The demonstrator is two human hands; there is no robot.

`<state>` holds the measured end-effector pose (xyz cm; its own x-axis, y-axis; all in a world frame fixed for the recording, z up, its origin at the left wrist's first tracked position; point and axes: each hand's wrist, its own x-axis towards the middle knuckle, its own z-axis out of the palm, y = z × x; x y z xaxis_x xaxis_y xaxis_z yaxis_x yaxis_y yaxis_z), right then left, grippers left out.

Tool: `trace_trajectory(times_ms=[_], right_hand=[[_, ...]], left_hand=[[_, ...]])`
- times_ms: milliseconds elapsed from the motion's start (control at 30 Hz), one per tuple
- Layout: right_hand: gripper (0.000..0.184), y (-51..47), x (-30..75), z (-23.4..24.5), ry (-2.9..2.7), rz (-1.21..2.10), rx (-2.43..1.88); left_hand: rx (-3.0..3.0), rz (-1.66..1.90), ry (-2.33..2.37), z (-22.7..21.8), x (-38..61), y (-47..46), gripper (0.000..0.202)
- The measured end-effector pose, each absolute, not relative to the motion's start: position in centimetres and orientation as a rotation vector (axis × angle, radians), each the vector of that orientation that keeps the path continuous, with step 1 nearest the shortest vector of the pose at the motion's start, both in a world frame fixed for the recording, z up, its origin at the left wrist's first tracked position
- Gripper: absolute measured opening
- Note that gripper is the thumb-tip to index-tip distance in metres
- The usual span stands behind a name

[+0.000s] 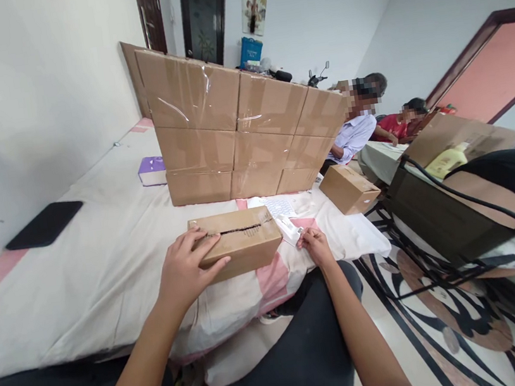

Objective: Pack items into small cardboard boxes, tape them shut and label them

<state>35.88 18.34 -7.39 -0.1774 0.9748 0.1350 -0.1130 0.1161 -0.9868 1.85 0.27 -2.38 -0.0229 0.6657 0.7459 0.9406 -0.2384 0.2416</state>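
Observation:
A closed cardboard box (245, 239) lies on the cloth-covered surface in front of me. A dark, uneven slit runs along the seam on its top. My left hand (188, 266) rests on the box's left end, fingers spread over the top and front edge. Just right of the box, my right hand (315, 242) has its fingers closed at the near end of a small white object (289, 230). The exact kind of that object is too small to make out. Behind it lies a white sheet with rows of bluish print (279, 206).
Stacked, taped cardboard boxes (253, 129) form a wall behind. Another box (349, 188) sits at the right edge. A purple box (152, 171) and a black flat item (45, 224) lie left. A folding chair (443, 218) with a seated person is close right; two people sit farther back.

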Motion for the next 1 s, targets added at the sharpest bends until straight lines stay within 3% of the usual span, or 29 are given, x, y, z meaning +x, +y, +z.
trace_trajectory(times_ms=[1000], right_hand=[[0.059, 18.18, 36.00, -7.81, -1.372, 1.225, -0.973]], left_hand=[[-1.919, -1.176, -1.712, -2.43, 1.96, 0.29, 0.040]])
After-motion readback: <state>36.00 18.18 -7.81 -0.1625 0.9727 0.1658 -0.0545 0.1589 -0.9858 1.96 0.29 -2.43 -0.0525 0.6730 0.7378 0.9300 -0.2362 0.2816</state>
